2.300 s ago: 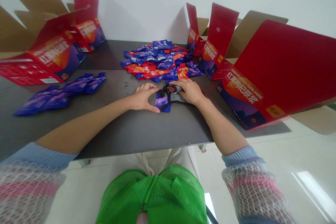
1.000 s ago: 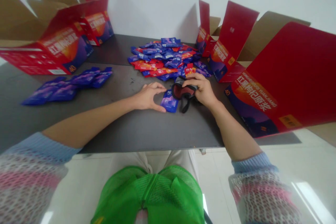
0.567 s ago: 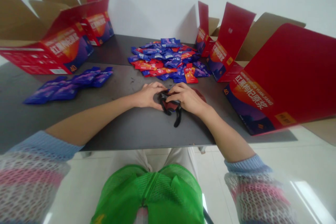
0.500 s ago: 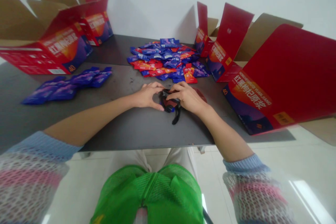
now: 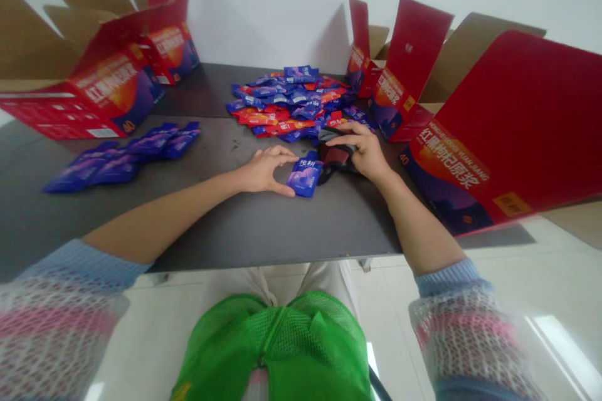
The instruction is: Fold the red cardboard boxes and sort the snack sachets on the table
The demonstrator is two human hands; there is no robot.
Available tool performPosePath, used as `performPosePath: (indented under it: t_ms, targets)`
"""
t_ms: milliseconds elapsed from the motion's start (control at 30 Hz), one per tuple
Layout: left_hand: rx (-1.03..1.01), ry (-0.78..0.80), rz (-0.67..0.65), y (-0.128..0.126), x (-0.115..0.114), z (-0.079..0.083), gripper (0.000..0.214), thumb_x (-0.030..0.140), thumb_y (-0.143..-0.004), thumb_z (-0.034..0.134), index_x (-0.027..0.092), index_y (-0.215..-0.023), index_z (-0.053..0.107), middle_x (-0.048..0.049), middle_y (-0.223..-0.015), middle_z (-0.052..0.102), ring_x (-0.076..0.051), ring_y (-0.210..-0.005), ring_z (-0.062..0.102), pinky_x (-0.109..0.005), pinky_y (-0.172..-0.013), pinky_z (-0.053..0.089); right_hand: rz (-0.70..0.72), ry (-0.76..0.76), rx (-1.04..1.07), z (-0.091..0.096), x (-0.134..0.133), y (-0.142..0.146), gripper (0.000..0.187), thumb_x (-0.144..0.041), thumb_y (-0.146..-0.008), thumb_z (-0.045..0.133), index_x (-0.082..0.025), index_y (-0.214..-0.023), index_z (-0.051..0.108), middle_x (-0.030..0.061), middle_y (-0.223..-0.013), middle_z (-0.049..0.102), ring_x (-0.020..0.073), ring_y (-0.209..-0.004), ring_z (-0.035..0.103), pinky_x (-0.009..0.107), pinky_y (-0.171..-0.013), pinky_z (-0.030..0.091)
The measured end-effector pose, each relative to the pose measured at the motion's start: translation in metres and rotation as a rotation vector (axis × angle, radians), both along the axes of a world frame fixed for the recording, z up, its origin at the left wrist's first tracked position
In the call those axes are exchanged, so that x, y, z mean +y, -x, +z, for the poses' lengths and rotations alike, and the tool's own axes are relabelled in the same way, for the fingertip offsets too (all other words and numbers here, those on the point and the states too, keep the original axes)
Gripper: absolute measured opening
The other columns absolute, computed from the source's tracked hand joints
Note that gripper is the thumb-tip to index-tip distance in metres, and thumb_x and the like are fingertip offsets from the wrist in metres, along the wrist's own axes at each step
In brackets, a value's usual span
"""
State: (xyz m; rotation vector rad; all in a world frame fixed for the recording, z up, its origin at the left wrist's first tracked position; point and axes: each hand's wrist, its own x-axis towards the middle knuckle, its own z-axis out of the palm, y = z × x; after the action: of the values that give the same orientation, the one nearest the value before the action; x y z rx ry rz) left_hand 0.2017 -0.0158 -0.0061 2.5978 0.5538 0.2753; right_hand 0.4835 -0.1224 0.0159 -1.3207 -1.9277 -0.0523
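Observation:
A small blue pouch [image 5: 305, 177] with a purple picture lies face up near the middle of the table. My left hand [image 5: 267, 170] holds its left side, thumb at the lower corner and fingertips at the upper one. Just right of the pouch, my right hand [image 5: 365, 151] is closed on a black and dark maroon cloth [image 5: 337, 156] with a black strap-like edge; its exact kind is unclear. Part of the cloth is hidden under the hand. Behind both hands rises a heap of blue and red pouches [image 5: 294, 100].
Several blue pouches [image 5: 120, 160] lie overlapping in a row at the left. Open red cartons stand on both sides: a large one [image 5: 470, 169] at the right front, others [image 5: 392, 97] behind it, and more [image 5: 113, 91] at the left. The table's front edge [image 5: 277, 265] is close to my body.
My right hand has moved right and slightly back with the dark cloth, uncovering the blue pouch. My left hand stays nearly in place.

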Motion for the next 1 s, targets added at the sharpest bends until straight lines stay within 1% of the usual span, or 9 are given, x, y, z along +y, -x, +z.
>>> performPosePath:
  t_ms: [133,233,400,500,633,700,767,867,1000]
  targets:
    - [0.003,-0.012,-0.009,0.0,0.0,0.0,0.099,0.074,-0.06,0.076,0.032,-0.145,0.05,-0.01,-0.14,0.049,-0.033,-0.12,0.051,-0.049,-0.104,0.03,0.113,-0.031,0.041,0.01,-0.012,0.027,0.024,-0.03,-0.094,0.057,-0.031,-0.095,0.081,0.006,-0.119,0.065,0.0244,-0.115,0.059,0.045,-0.1,0.046]
    - [0.002,-0.037,-0.028,0.0,0.002,-0.002,0.097,0.075,-0.061,0.075,0.031,-0.144,0.051,-0.0109,-0.141,0.048,-0.036,-0.126,0.046,-0.05,-0.105,0.029,0.107,-0.034,0.069,0.019,-0.02,0.031,0.022,-0.037,-0.093,0.059,-0.033,-0.099,0.08,0.0056,-0.116,0.066,0.0247,-0.112,0.06,0.046,-0.1,0.047]
    - [0.018,-0.049,-0.043,0.0,0.001,-0.001,0.095,0.074,-0.064,0.073,0.031,-0.145,0.049,-0.0119,-0.143,0.047,-0.038,-0.132,0.041,-0.053,-0.106,0.027,0.014,-0.146,0.17,0.04,-0.033,0.019,0.034,-0.05,-0.094,0.056,-0.041,-0.123,0.069,0.0024,-0.116,0.068,0.0259,-0.113,0.062,0.049,-0.103,0.047]
    - [0.023,-0.052,-0.042,0.0,0.0,0.001,0.094,0.074,-0.064,0.073,0.03,-0.144,0.051,-0.0124,-0.143,0.047,-0.038,-0.131,0.042,-0.052,-0.106,0.029,0.04,-0.091,0.172,0.046,-0.039,0.025,0.043,-0.054,-0.093,0.055,-0.039,-0.133,0.063,0.002,-0.119,0.07,0.0274,-0.115,0.062,0.05,-0.105,0.046]
    - [0.033,-0.054,-0.049,-0.002,0.003,0.001,0.09,0.071,-0.062,0.075,0.029,-0.14,0.055,-0.0122,-0.14,0.048,-0.04,-0.129,0.043,-0.053,-0.105,0.03,0.216,0.074,0.199,0.034,-0.035,0.049,0.047,-0.046,-0.095,0.056,-0.033,-0.139,0.058,0.0036,-0.119,0.072,0.0236,-0.11,0.065,0.043,-0.101,0.048]
    - [0.038,-0.046,-0.049,-0.002,0.005,0.0,0.09,0.067,-0.061,0.077,0.029,-0.14,0.055,-0.0113,-0.139,0.049,-0.04,-0.128,0.043,-0.053,-0.104,0.03,0.318,0.135,0.145,0.024,-0.03,0.058,0.038,-0.037,-0.097,0.054,-0.03,-0.132,0.065,0.0052,-0.115,0.074,0.021,-0.106,0.065,0.04,-0.097,0.048]
    - [0.044,-0.036,-0.041,-0.002,0.005,-0.001,0.091,0.064,-0.062,0.077,0.031,-0.143,0.052,-0.0104,-0.139,0.05,-0.039,-0.128,0.044,-0.052,-0.104,0.03,0.381,0.18,0.003,0.016,-0.025,0.063,0.032,-0.026,-0.098,0.051,-0.029,-0.122,0.072,0.0052,-0.111,0.075,0.0198,-0.103,0.062,0.038,-0.094,0.047]
    - [0.038,-0.035,-0.035,-0.001,0.004,-0.001,0.092,0.065,-0.063,0.076,0.033,-0.145,0.049,-0.0094,-0.14,0.049,-0.038,-0.129,0.043,-0.052,-0.104,0.03,0.338,0.219,-0.215,0.011,-0.021,0.058,0.038,-0.014,-0.095,0.048,-0.03,-0.117,0.074,0.0027,-0.112,0.075,0.0205,-0.102,0.057,0.037,-0.091,0.045]
    - [0.038,-0.039,-0.03,0.0,0.0,0.002,0.094,0.072,-0.062,0.074,0.032,-0.144,0.051,-0.0105,-0.141,0.048,-0.037,-0.131,0.042,-0.053,-0.106,0.028,0.205,0.248,-0.34,0.012,-0.015,0.039,0.032,-0.02,-0.092,0.054,-0.03,-0.112,0.077,0.0031,-0.118,0.073,0.0234,-0.104,0.055,0.036,-0.085,0.043]
